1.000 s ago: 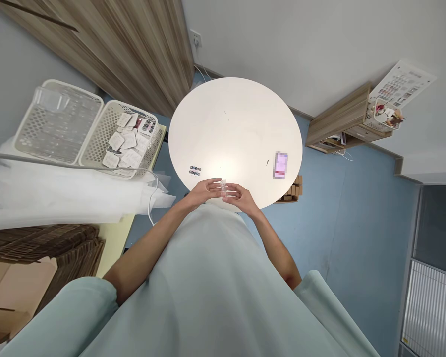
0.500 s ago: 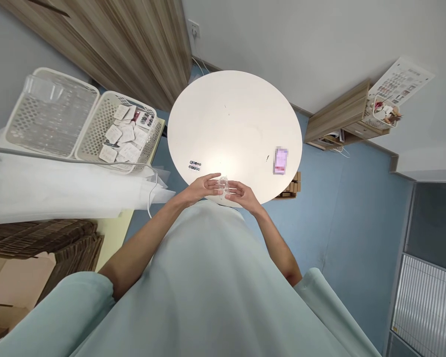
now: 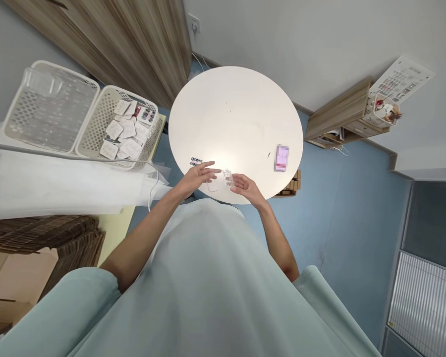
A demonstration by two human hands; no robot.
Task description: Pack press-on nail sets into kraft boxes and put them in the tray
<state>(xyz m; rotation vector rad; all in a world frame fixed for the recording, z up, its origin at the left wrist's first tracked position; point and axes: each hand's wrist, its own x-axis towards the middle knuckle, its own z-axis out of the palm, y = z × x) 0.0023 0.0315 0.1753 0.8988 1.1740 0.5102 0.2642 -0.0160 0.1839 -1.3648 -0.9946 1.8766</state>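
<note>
A small clear plastic case (image 3: pixel 228 177) is held just above the near edge of the round white table. My right hand (image 3: pixel 247 189) grips its right side between thumb and fingers. To the left, a thin transparent flap of the case (image 3: pixel 211 187) stands out under my left hand (image 3: pixel 196 179). That hand's forefinger is stretched out, while its thumb and other fingers close on the flap's edge; glare partly hides the contact. Beyond my left fingers lie two short rows of small dark round pieces (image 3: pixel 196 161), partly covered by the hand.
On the round white table (image 3: pixel 238 99) a phone (image 3: pixel 281 157), blurred out, lies to the right. At left stand a basket of clear plastic boxes (image 3: pixel 52 109) and a basket of white cards (image 3: pixel 122 131). Folded cardboard boxes (image 3: pixel 40 238) are stacked below them. A wooden cabinet (image 3: pixel 338 114) is at right.
My hands have moved apart, the left one up and leftward. The clear case, compact between both hands before, now shows a flap opened out to the left.
</note>
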